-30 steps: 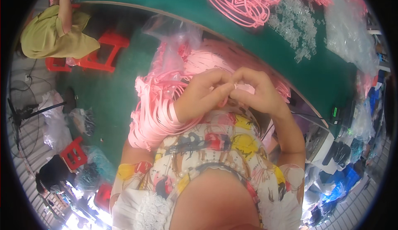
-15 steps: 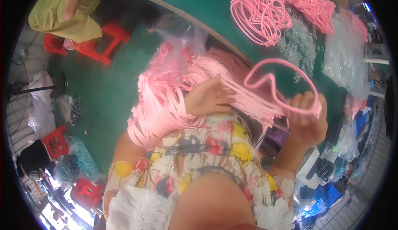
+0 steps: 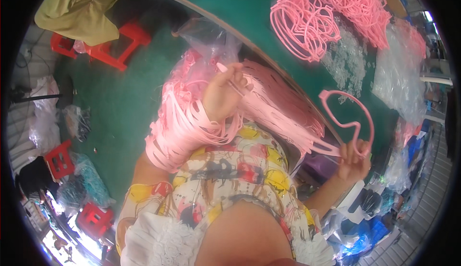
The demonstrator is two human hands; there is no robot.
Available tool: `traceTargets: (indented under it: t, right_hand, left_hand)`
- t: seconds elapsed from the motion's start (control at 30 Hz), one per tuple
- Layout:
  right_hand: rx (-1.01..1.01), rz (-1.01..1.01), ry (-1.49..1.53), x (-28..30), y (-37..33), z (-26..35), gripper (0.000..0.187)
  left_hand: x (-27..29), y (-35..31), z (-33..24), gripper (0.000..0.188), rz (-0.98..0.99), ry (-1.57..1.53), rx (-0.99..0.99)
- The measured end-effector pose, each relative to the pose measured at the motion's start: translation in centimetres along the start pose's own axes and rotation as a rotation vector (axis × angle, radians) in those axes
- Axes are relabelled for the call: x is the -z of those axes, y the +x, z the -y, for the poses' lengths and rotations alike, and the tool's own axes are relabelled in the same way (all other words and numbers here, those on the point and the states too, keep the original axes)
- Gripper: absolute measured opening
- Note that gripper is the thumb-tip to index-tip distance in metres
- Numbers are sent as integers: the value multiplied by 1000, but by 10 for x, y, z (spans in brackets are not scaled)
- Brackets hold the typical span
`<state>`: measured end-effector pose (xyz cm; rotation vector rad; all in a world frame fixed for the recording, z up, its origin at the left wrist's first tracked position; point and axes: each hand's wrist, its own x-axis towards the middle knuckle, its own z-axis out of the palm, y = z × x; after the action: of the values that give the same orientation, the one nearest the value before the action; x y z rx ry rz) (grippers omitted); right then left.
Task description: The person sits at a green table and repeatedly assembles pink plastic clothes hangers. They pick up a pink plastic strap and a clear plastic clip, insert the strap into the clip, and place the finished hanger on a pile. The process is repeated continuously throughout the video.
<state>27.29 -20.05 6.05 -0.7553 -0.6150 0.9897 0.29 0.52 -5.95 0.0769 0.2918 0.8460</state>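
Note:
Closed fingers of my right hand (image 3: pixel 353 164) hold a pink goggle-shaped frame (image 3: pixel 370 122), a thin closed loop with a nose notch, raised above the table edge. The same fingers also touch the end of a flat pink strap (image 3: pixel 322 147). My left hand (image 3: pixel 222 93) is curled in front of my chest, gripping a pink strap whose tip (image 3: pixel 222 68) sticks out above the fingers. Many flat pink straps (image 3: pixel 175 134) hang looped over my left forearm. A further bundle of pink straps (image 3: pixel 273 105) stretches across my lap toward the right hand.
On the green table (image 3: pixel 240 2) lie a heap of pink frames (image 3: pixel 305 23), small clear pieces (image 3: pixel 348 57) and a clear plastic bag (image 3: pixel 401 71). Another person's yellow-green clothing (image 3: pixel 79 14) shows beside a red stool (image 3: pixel 127 40). Bags and red stools stand on the floor at left.
My left hand has risen and its spread fingers have closed on a strap. My right hand has lowered slightly, and the frame in it has turned and shifted right and down.

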Motion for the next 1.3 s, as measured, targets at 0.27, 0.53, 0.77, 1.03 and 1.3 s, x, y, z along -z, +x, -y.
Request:
traceTargets:
  t: [0.27,0.53,0.77,1.03,1.3]
  right_hand:
    - [-414,27,-165,-2,-5,-92,13]
    - [342,292,-1369,-70,12,-89,74]
    - [217,131,-1041,-54,21,-98,75]
    - [72,184,-902,-55,15,-98,75]
    - [-17,232,-890,-55,16,-103,71]
  left_hand:
    - [-60,-22,15,34,66,362,230]
    - [-79,-39,30,28,10,771,210]
    - [-87,-41,32,31,129,1029,108]
    - [-82,-37,30,30,354,1519,-188]
    - [-82,-36,29,32,346,1405,-109]
